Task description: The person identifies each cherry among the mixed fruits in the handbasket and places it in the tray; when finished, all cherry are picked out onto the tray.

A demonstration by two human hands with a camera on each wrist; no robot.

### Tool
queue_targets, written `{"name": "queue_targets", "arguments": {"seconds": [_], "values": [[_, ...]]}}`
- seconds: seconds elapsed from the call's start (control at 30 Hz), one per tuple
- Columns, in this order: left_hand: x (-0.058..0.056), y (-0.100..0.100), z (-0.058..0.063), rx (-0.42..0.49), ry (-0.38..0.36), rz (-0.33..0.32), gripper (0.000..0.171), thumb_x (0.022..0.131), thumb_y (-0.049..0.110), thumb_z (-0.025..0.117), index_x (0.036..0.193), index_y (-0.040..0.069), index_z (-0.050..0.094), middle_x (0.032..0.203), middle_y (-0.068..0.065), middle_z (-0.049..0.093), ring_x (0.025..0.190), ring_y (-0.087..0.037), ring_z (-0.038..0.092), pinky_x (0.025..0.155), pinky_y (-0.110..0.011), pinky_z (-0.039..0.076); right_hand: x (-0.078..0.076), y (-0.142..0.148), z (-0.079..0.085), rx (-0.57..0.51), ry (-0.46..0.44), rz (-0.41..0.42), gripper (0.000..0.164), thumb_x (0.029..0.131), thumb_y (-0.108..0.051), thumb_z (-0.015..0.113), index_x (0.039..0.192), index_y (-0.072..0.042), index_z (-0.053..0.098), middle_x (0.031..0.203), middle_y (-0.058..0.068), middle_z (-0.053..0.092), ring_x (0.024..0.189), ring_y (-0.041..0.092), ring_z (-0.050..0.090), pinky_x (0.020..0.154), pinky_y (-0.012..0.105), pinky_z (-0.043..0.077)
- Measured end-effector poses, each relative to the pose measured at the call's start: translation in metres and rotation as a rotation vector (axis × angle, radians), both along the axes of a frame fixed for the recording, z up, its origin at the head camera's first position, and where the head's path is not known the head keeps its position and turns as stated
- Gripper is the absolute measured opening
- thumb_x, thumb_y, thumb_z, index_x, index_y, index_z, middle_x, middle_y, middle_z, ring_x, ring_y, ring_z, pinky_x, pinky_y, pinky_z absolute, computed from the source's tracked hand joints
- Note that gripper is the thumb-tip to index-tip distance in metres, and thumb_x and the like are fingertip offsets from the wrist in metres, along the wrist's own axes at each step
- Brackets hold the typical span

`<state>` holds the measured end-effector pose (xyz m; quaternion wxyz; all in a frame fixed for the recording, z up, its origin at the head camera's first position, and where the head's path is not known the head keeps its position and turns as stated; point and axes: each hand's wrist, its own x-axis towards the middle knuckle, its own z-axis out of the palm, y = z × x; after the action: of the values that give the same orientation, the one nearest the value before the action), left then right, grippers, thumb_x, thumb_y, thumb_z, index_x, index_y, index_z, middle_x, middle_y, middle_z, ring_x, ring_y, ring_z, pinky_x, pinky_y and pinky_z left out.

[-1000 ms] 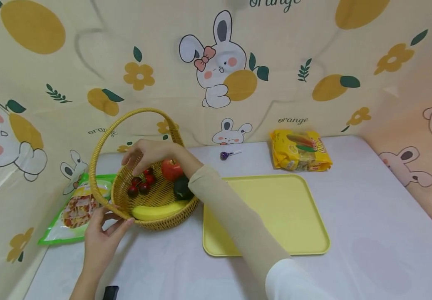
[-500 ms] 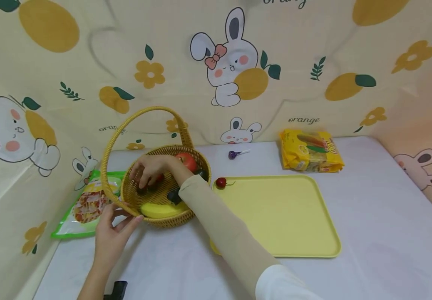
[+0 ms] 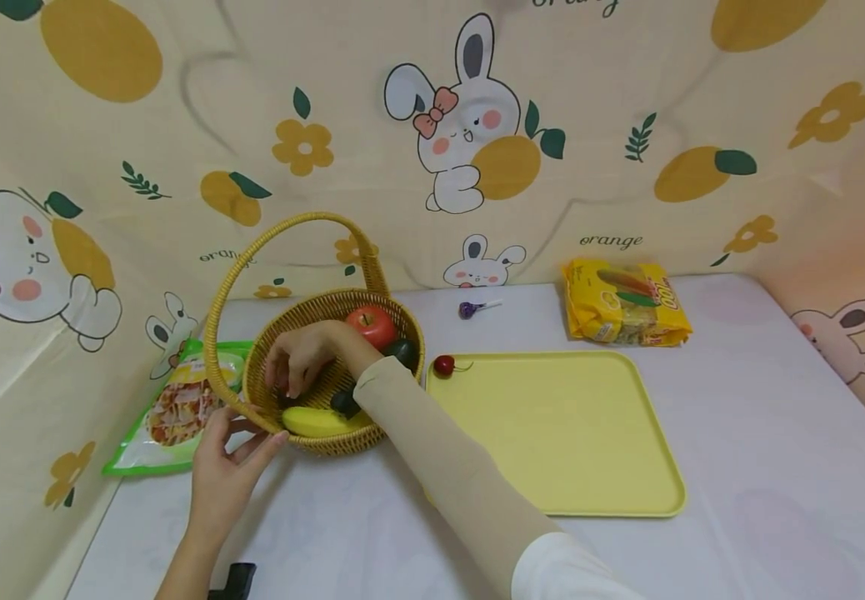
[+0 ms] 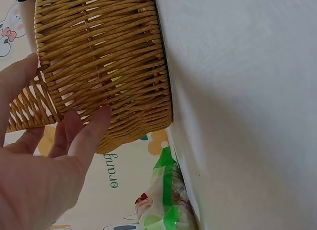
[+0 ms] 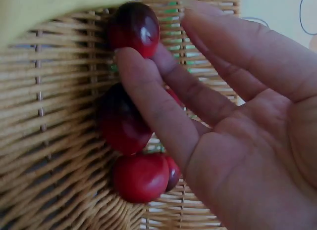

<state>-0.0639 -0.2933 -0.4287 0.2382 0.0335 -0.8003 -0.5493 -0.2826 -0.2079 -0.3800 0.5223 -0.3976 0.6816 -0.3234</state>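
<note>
The right hand (image 3: pixel 308 352), which a second ago was higher up over the fruit, is now down inside the wicker basket (image 3: pixel 335 445), among the cherries (image 5: pixel 141 177); its fingers are only lightly bent and stand apart, one fingertip seeming to touch the uppermost cherry in the right wrist view, and no grip has closed round any of them; for the work in hand this means, as I judge it, that the reach is made while the hold is not. The left hand (image 3: pixel 224 467) has kept its place at the near left rim, thumb and bent fingers holding the basket about the foot of its handle (image 3: pixel 320 217), which looks enough to steady it; at least four cherries lie in the basket, with the banana (image 3: pixel 316 422) along the near side and the red apple (image 3: pixel 371 327) and a dark green fruit (image 3: pixel 401 352) on the other side of the right hand; a single cherry (image 3: pixel 443 366) rests at the far left corner of the yellow tray (image 3: pixel 552 433), stem toward the right (the sleeve (image 3: pixel 440 450) covered that corner a second ago, so whether it is newly placed I cannot tell).
</note>
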Motion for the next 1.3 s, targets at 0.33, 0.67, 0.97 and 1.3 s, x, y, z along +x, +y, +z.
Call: {"name": "queue_targets", "arguments": {"seconds": [0.33, 0.67, 0.97, 1.3], "values": [[0.0, 0.001, 0.001, -0.004, 0.005, 0.004, 0.046, 0.08, -0.016, 0.075, 0.12, -0.009, 0.053, 0.112, -0.017, 0.05, 0.101, -0.017, 0.057, 0.086, -0.021, 0.059, 0.0, -0.003, -0.004, 0.045, 0.053, 0.125, 0.037, 0.085, 0.013, 0.07, 0.12, 0.0, 0.067, 0.105, 0.01, 0.061, 0.086, 0.014, 0.059, 0.075, 0.026, 0.061], [-0.002, 0.002, -0.001, 0.002, -0.009, 0.007, 0.048, 0.08, -0.015, 0.075, 0.123, -0.009, 0.052, 0.115, -0.014, 0.05, 0.103, -0.017, 0.056, 0.086, -0.019, 0.059, -0.004, 0.011, 0.018, -0.082, 0.092, 0.075, 0.028, 0.087, 0.006, 0.072, 0.114, 0.0, 0.07, 0.105, 0.008, 0.06, 0.093, 0.014, 0.06, 0.082, 0.035, 0.064], [0.001, 0.004, 0.002, -0.008, -0.051, 0.039, 0.049, 0.082, -0.013, 0.075, 0.124, -0.008, 0.053, 0.116, -0.01, 0.051, 0.103, -0.016, 0.055, 0.089, -0.02, 0.058, -0.033, 0.114, 0.064, -0.462, 0.348, -0.014, 0.028, 0.089, -0.006, 0.075, 0.114, 0.002, 0.066, 0.107, 0.009, 0.066, 0.098, 0.021, 0.06, 0.085, 0.029, 0.057], [0.001, 0.005, 0.003, -0.017, -0.031, 0.046, 0.052, 0.08, -0.016, 0.074, 0.127, -0.009, 0.052, 0.116, -0.009, 0.05, 0.102, -0.015, 0.055, 0.087, -0.016, 0.057, -0.04, 0.262, 0.016, -0.343, 0.44, -0.216, 0.029, 0.087, 0.0, 0.074, 0.115, 0.0, 0.07, 0.107, 0.012, 0.069, 0.094, 0.024, 0.062, 0.085, 0.032, 0.058]]}}
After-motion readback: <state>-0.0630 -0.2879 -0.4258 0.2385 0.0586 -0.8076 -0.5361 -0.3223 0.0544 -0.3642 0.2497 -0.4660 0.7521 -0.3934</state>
